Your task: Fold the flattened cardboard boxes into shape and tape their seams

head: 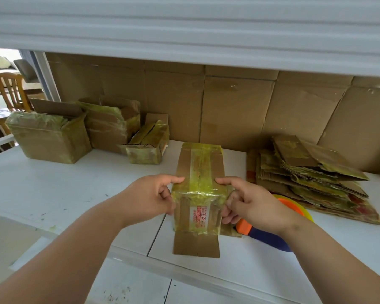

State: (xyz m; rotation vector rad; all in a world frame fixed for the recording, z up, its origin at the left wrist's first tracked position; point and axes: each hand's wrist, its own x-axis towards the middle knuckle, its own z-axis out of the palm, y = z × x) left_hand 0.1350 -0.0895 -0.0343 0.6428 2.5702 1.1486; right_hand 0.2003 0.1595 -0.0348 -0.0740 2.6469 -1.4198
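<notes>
A: Left hand (150, 195) and right hand (246, 199) each clamp one side of the small brown cardboard box wrapped in yellowish tape (199, 194), held just above the white desk (53, 194).

B: Square the walls first. Keep thumbs on the top seam, then fold the loose front flap.

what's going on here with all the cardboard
A person is making up cardboard boxes at a white table. Both hands, left hand and right hand, grip a small taped box by its sides. Three finished boxes sit at the far left, a stack of flattened boxes waits on the right, and a tape dispenser lies under the right wrist.
</notes>
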